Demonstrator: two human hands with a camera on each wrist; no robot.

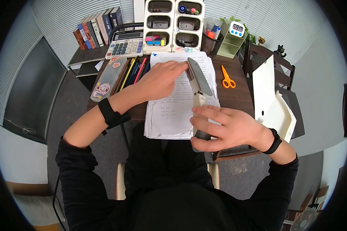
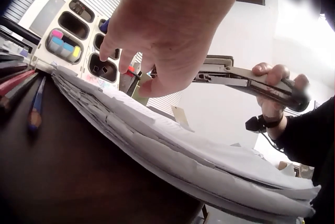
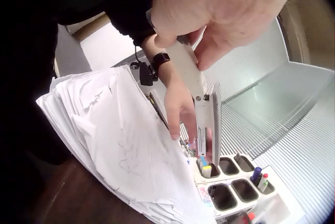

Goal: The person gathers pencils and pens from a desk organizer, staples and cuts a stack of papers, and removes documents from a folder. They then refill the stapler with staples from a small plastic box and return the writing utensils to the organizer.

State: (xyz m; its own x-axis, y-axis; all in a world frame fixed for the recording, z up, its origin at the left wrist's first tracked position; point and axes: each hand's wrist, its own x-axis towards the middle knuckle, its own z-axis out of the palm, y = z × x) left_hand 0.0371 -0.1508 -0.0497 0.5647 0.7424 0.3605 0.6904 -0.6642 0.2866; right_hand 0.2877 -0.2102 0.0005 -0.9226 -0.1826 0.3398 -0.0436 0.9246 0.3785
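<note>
A long grey and white stapler [image 1: 199,79] is held tilted above a stack of printed paper [image 1: 169,115]. My right hand [image 1: 229,129] grips its rear part, with the fingers curled round the body in the left wrist view. My left hand [image 1: 162,79] reaches across the paper, extended fingers touching the stapler's front end. In the right wrist view, the stapler's grey top cover [image 3: 217,122] stands apart from its narrow metal part [image 3: 202,130], and left fingertips show by that gap. From the left wrist view the front end is hidden behind the left hand [image 2: 162,35].
Left of the paper lie coloured pencils [image 1: 133,71] and a stickered pencil case [image 1: 110,79]. Behind are a calculator [image 1: 124,47] and a white compartment organizer [image 1: 172,25]. Orange scissors [image 1: 228,79] lie to the right, near a timer [image 1: 237,29] and an opened white box [image 1: 273,107].
</note>
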